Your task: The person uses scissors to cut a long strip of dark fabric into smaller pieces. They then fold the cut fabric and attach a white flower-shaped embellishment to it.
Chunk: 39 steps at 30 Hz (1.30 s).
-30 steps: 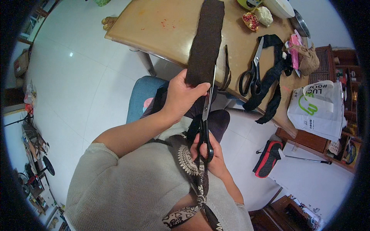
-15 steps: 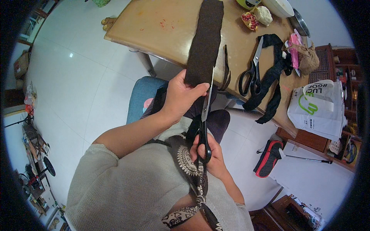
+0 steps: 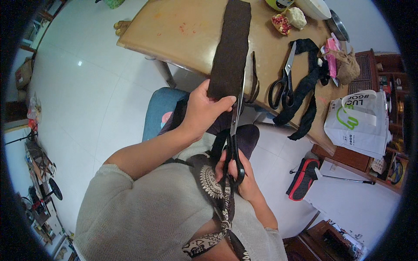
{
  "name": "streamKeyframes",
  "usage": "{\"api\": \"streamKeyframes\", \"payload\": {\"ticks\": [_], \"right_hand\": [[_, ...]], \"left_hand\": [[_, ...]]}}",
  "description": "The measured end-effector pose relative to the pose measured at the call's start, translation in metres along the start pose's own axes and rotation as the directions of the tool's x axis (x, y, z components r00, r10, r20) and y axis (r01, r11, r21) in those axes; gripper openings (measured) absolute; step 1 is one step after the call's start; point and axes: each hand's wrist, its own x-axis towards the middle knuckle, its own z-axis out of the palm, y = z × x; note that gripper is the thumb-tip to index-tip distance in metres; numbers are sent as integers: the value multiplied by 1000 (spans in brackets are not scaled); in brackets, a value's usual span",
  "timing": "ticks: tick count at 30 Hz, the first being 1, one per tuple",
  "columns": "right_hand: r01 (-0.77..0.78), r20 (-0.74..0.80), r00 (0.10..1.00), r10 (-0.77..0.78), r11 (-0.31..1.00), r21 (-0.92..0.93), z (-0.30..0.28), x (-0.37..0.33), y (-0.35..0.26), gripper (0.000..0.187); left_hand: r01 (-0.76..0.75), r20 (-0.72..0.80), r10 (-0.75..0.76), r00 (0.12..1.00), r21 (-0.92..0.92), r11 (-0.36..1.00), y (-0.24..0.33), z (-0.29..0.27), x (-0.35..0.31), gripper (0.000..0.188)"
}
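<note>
A long strip of dark brown cloth (image 3: 233, 43) runs from the tabletop toward me, its near end over the table edge. My left hand (image 3: 202, 108) pinches that near end, thumb on top. In my right hand (image 3: 244, 176) is a pair of black-handled scissors (image 3: 236, 145), its blades pointing away from me along the strip's right edge. The handles stand somewhat apart. Thin dark offcuts (image 3: 254, 82) lie just right of the strip. Farther right, a second pair of scissors (image 3: 285, 80) rests beside a crumpled black cloth band (image 3: 311, 69) that hangs over the edge.
The tan table (image 3: 183, 32) also bears an opened pomegranate (image 3: 281, 24), a pale lump (image 3: 296, 18), a white bowl (image 3: 315, 8), a metal bowl (image 3: 338, 26) and a pink packet (image 3: 332, 56). A white bag (image 3: 357, 124) stands at the right. Below the table is a blue stool (image 3: 159, 113).
The scissors in my right hand have moved slightly right and farther along the strip, and their handles have spread wider. My left hand keeps its pinch, nearly still.
</note>
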Motion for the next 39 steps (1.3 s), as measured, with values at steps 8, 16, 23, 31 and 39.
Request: {"api": "streamKeyframes", "payload": {"ticks": [8,16,23,31,39], "right_hand": [[-37,-64,997,34,998,-53,4,12,-18,28],[-22,-97,995,18,999,-40,5,12,-19,24],[-30,-104,994,28,999,-13,4,11,-18,21],[-47,-123,991,46,999,-5,6,11,-17,22],[-43,-128,991,40,999,-15,7,11,-15,25]], "left_hand": [[-14,8,14,1000,-30,999,0,1,-1,27],[-8,13,8,1000,-39,999,1,1,-1,28],[-12,18,13,1000,-48,999,2,1,-2,29],[-12,16,13,1000,-37,999,3,1,-1,27],[-17,24,18,1000,-48,999,2,0,-1,26]]}}
